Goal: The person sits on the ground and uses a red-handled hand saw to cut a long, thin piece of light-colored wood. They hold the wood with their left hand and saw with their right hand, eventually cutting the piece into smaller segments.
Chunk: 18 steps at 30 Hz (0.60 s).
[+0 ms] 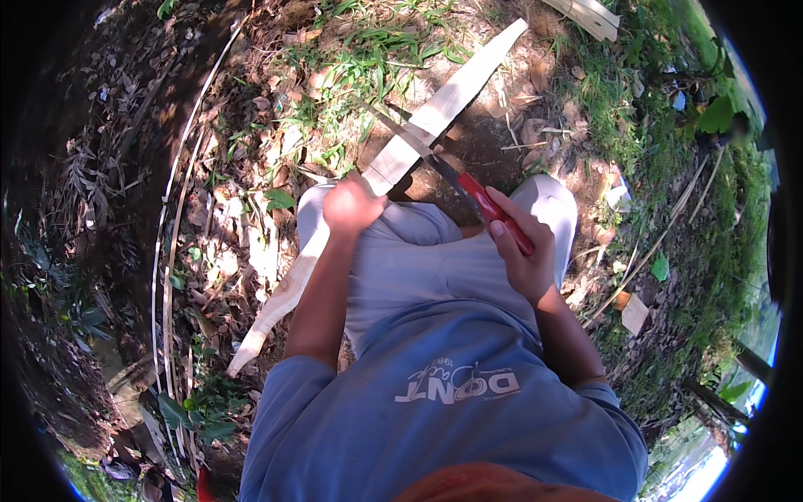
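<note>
The work in hand looks like shaving or splitting a long pale strip of wood or bamboo (435, 113) with a knife (468, 188), and doing it well probably comes down to keeping the strip braced hard against the knee so it cannot twist, setting the blade at a shallow angle to the grain, and pushing away from the body and from the holding hand, with short controlled strokes and not one long heave. The left hand (351, 205) is closed in a fist around the strip about midway along it, just above the left knee; the strip runs on a slant from the leaf litter at lower left, under that fist, up to the upper right where its far end lies over bare soil and grass. The right hand (523, 251) is wrapped tight round the red handle of the knife, thumb laid along it, and the dark blade reaches up and left to meet the strip just beyond the left fist; whether the edge is biting in or only resting on the surface I cannot tell, since the blade is thin and in shade there. Thin pale slivers (171, 209) lie curved along the ground at left.
</note>
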Each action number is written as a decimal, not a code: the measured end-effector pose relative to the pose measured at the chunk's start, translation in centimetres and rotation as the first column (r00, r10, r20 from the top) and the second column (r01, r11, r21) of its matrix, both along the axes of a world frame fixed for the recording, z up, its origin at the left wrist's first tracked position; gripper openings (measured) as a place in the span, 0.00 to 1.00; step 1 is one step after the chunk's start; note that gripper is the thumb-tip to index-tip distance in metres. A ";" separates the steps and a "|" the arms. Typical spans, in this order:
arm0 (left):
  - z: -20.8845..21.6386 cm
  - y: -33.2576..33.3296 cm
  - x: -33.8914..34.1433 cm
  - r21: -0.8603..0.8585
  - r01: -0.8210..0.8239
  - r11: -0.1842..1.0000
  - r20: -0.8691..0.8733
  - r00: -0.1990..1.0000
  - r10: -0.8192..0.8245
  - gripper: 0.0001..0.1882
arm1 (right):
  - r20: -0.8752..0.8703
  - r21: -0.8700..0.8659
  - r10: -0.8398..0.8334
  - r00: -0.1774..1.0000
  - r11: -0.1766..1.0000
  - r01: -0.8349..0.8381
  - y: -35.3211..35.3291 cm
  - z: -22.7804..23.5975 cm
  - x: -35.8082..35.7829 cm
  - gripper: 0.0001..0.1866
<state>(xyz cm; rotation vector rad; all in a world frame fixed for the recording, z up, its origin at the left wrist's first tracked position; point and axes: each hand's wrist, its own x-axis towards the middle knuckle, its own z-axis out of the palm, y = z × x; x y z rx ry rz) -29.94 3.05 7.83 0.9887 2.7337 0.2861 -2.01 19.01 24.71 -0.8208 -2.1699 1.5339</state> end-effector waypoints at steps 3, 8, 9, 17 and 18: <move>1.0 0.5 -0.6 -0.054 0.017 0.998 0.080 0.997 -0.013 0.31 | -0.102 0.089 0.027 0.994 0.996 -0.018 -1.3 -1.8 1.8 0.23; 1.0 0.5 -3.3 -0.049 0.062 0.997 0.302 0.952 -0.044 0.28 | -0.012 0.047 0.133 0.991 0.990 -0.132 -1.6 -0.9 3.9 0.24; 0.9 0.5 -3.7 -0.037 0.066 0.997 0.353 0.934 -0.049 0.27 | 0.013 0.031 0.151 0.988 0.988 -0.152 -1.7 -0.5 4.1 0.24; -0.4 0.3 -5.7 0.172 -0.087 0.981 0.678 0.733 -0.054 0.19 | 0.014 0.085 0.172 0.985 0.981 -0.172 -1.9 1.7 6.4 0.24; -0.6 0.1 -6.0 0.135 -0.112 0.985 0.746 0.666 -0.026 0.17 | 0.028 0.088 0.163 0.986 0.982 -0.165 -1.8 2.2 6.7 0.24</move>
